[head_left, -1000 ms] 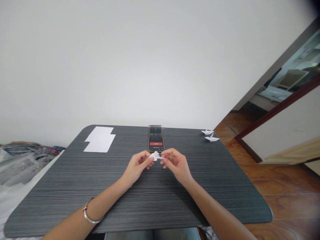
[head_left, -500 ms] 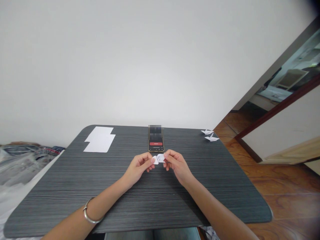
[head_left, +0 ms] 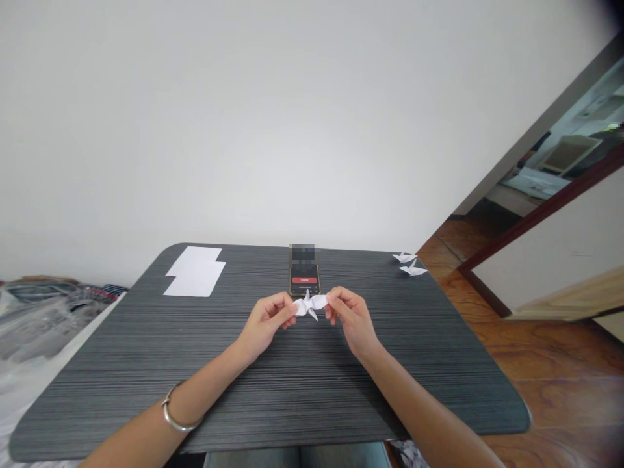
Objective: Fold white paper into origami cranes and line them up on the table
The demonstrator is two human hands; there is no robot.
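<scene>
A small white folded paper crane (head_left: 311, 304) hangs between my two hands, a little above the dark striped table (head_left: 273, 383). My left hand (head_left: 266, 323) pinches its left wing. My right hand (head_left: 351, 316) pinches its right wing. The wings are spread out sideways, and a thin point sticks down from the middle. A metal bangle sits on my left wrist.
A phone (head_left: 304, 276) with a red bar on its screen stands just behind the hands. White paper sheets (head_left: 195, 272) lie at the far left corner. Two finished paper cranes (head_left: 409, 264) rest at the far right corner. Cluttered cloth lies left of the table, wooden floor to the right.
My hands have drawn apart, and the folded paper has opened from a small wad into a crane with spread wings.
</scene>
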